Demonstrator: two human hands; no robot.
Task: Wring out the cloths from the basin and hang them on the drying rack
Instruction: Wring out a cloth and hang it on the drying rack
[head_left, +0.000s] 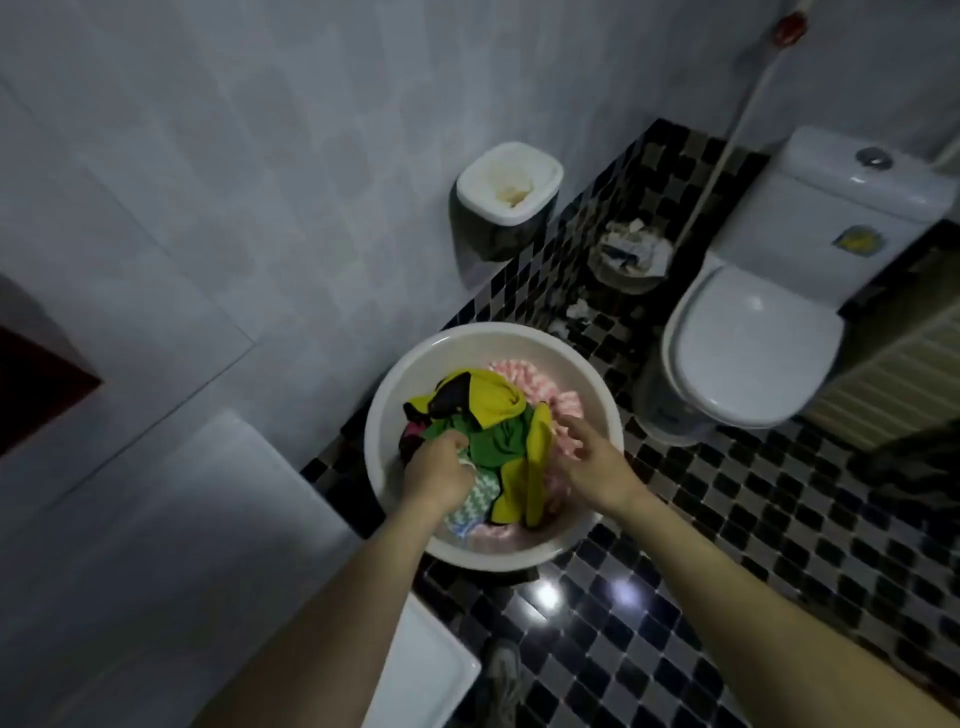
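Observation: the basin (375, 415), white and round, is standing in front of the person above the chequered floor (779, 519); what is carrying it is hidden. The cloths (491, 441) are all lying in it as one tangled heap: a yellow cloth (493, 397) on top, a green cloth (498, 447) under it, a checked cloth (470, 499) at the near side and a pink striped cloth (524, 376) at the far side. The drying rack is not showing.

Hands: the left hand (439, 470) is reaching into the heap, its fingers curled down and gripping fabric where the green and checked cloths meet. Which of the two it is holding cannot be told. The right hand (587, 457) is hovering over the pink cloth's near edge, fingers loosely spread and holding nothing. Contact with the fabric cannot be confirmed.

Assessment: the person is judged to be separating a first cloth; no wringing is under way yet.

Recommendation: the left hand should be drawing one cloth free while the right is pressing the rest down, so neighbours are not trailing out. The lifted piece should be kept over the basin, taken at both ends and twisted in opposite directions, letting the water fall inside the rim. The toilet (753, 343) and waste bin (631, 257) are standing near, so a wet cloth should not be swinging that way.
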